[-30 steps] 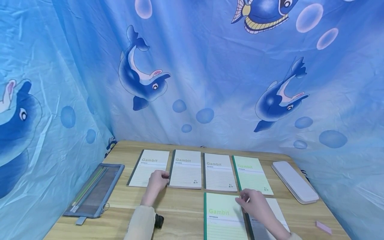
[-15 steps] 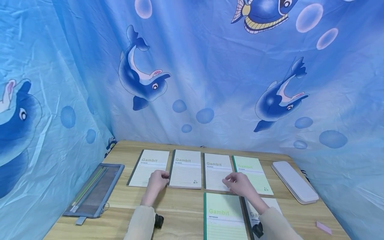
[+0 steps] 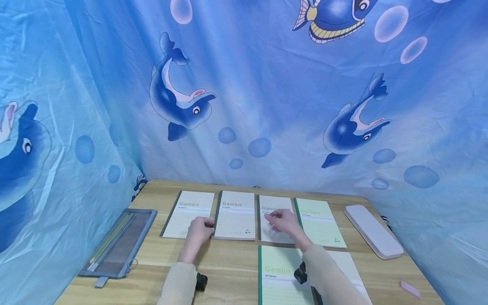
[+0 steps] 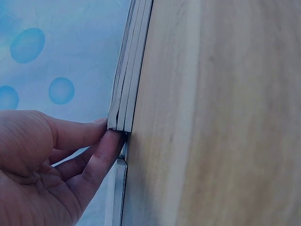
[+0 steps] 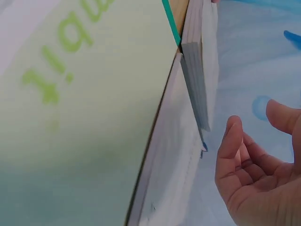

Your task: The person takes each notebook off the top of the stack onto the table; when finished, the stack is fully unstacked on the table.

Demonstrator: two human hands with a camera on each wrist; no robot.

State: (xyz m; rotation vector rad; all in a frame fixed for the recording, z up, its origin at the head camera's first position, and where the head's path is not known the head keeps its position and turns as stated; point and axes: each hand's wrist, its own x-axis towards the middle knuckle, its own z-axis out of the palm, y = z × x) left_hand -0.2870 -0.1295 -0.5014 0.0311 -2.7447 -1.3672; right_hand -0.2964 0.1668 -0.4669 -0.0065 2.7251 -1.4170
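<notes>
My left hand (image 3: 200, 231) is at the near left corner of a dark-spined Gambit notebook (image 3: 234, 216), second from left in the back row. In the left wrist view its thumb and forefinger pinch the corner of that thick notebook (image 4: 124, 89). Loosely curled and holding nothing, my right hand (image 3: 284, 222) hovers over the third notebook (image 3: 276, 203), reaching leftward. Its thumb and fingers (image 5: 230, 141) stand apart in the right wrist view. A green-spined notebook (image 3: 280, 262) lies in front, under the right wrist camera, partly covering a dark-spined notebook (image 3: 348, 267) behind my sleeve.
At the left end of the back row lies another notebook (image 3: 190, 212), and a green-spined one (image 3: 320, 220) ends it at right. A mesh pencil pouch (image 3: 120, 241) is on the left. A pale case (image 3: 373, 231) and pink eraser (image 3: 410, 289) lie right on the wooden table (image 3: 228, 271).
My right hand has moved left and away from me, from the front notebooks to over the third back-row notebook. The left hand has stayed at its notebook's corner.
</notes>
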